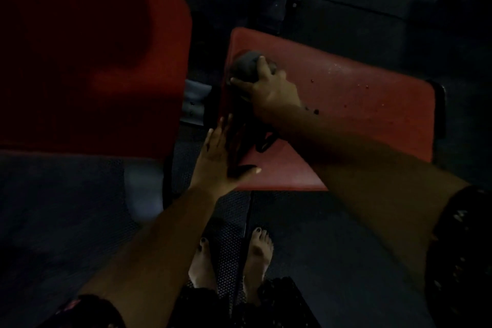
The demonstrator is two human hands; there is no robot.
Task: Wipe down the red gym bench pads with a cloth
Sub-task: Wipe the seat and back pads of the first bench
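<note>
While right hand clutches the dark grey cloth, seemingly soft, best held wadded, mid-frame on red vinyl bench pad, left hand rests flat-fingered below.

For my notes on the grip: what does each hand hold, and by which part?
The right hand grips the grey cloth round its bunched end. The left hand holds nothing, fingers straight.

Red pads, grey cloth
</note>
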